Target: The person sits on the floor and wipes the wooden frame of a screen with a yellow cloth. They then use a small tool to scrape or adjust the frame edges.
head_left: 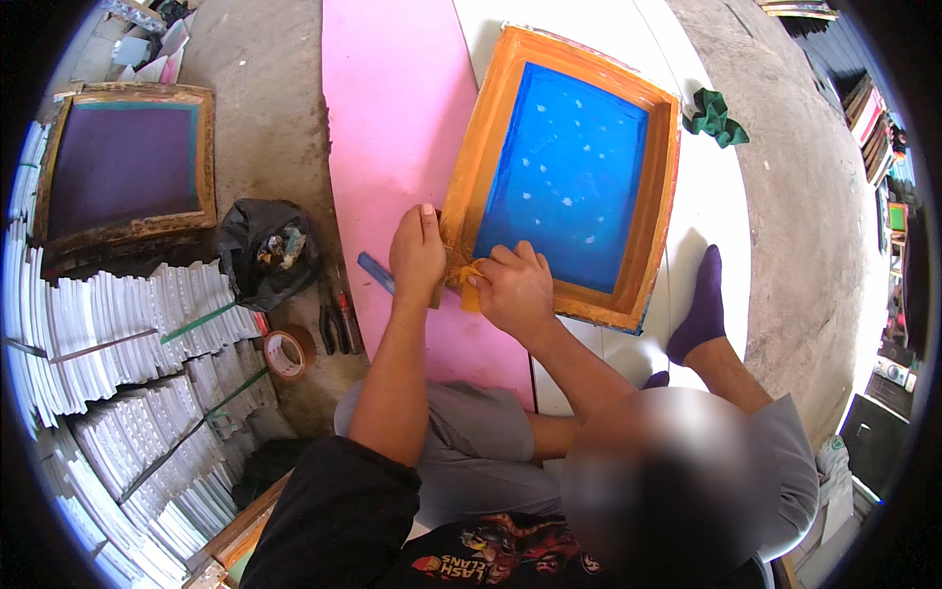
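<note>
A wooden-framed screen (564,196) with blue mesh and small pale spots lies tilted on the pink and white board. At its lower left corner, my left hand (419,253) is closed with the thumb pointing up, and a brownish edge shows below its fingers. What it grips is mostly hidden. My right hand (515,290) pinches a small orange-yellow piece (472,293) against the same corner; its exact kind cannot be made out. Brown, crumpled-looking material (456,260) shows between the hands. Beside my left hand lies a flat blue strip (375,272) on the pink surface.
Left on the floor are a black plastic bag (267,253), hand tools (340,319), a roll of brown tape (287,352) and tied paper stacks (108,324). Another framed screen (128,162) with dark purple mesh stands behind them. A green cloth (717,119) lies right of the blue screen.
</note>
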{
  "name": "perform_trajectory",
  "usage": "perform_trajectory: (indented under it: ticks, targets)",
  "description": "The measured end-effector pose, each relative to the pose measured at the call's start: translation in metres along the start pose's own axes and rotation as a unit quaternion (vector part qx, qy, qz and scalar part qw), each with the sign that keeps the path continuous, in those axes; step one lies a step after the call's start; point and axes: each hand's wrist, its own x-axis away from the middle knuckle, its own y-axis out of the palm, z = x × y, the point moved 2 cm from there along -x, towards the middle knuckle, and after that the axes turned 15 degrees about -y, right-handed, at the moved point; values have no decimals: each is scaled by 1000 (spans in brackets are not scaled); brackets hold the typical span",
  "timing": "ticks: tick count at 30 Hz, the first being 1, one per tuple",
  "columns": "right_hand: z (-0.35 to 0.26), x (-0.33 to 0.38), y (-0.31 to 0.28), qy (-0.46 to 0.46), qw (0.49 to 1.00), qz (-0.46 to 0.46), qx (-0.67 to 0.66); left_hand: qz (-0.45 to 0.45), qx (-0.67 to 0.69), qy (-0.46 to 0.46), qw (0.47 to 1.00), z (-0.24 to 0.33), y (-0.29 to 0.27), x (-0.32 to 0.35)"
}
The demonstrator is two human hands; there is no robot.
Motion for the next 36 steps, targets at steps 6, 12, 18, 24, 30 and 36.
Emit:
perform_trajectory:
  ticks: [6,12,18,24,30,36]
  targets:
    - [-9,-15,9,-28,1000,-8,-4,0,0,4,1000,1,0,0]
    - [-11,-15,7,-33,999,28,-29,-14,8,-14,1000,-4,0,-2]
    - [-10,-19,3,-14,998,-40,-40,-23,25,-18,999,-1,-2,0]
    - [3,-1,-5,6,994,-97,-44,-20,23,-8,1000,-3,-3,0]
    - [7,17,-22,30,996,-77,-21,-30,30,-11,999,0,-5,0]
    - [21,38,-37,29,995,-96,5,-22,-7,2,1000,2,-2,5]
